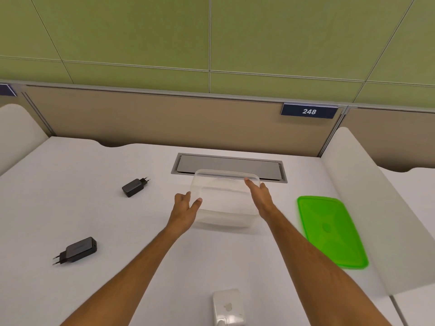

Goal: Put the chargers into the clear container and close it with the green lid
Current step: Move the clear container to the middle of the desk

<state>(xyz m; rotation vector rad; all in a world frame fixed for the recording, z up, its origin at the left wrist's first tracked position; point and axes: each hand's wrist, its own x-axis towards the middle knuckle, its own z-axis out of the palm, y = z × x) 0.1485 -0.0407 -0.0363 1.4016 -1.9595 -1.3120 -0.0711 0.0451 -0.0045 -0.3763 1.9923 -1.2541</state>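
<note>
An empty clear container stands on the white desk, in the middle. My left hand touches its left wall with fingers apart. My right hand lies along its right rim, fingers stretched out. Whether either hand grips the container is unclear. The green lid lies flat on the desk to the right. One black charger rests at the far left, another black charger lies nearer on the left. A white charger sits at the desk's near edge, between my forearms.
A grey cable hatch is set into the desk just behind the container. White side dividers rise on the right and at the far left. A beige back panel bears a sign reading 248.
</note>
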